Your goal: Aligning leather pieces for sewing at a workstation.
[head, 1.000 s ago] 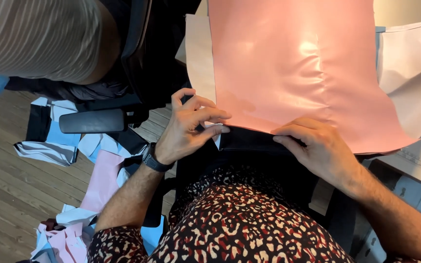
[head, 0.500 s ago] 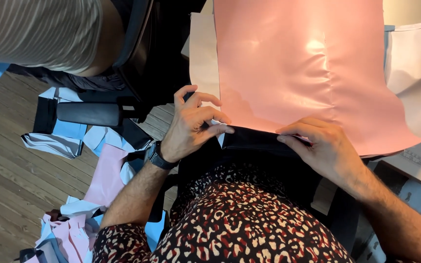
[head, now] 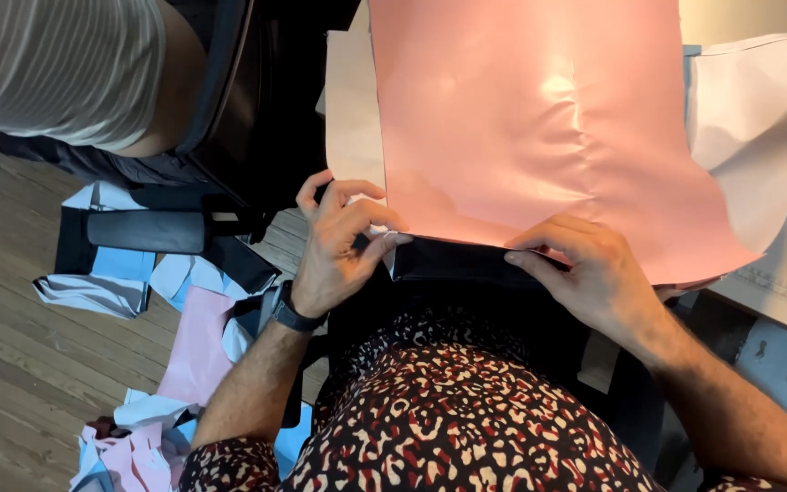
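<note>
left hand [head: 334,251] pinches pink bag [head: 539,128] edge | right hand [head: 594,273] presses it

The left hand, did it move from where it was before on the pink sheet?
No. The left hand stays pinching the near left corner of the pink sheet, just as earlier; only the head camera shifted a little.

The glossy sheet [head: 539,137] is salmon pink. Under its near edge lies a black strip [head: 453,262]. Nearer than the sheet, the garment [head: 466,410] is black with cream and red spots. Left of the sheet, the floor [head: 11,364] is brown wood, littered with pink, blue and white scraps [head: 193,337].
</note>
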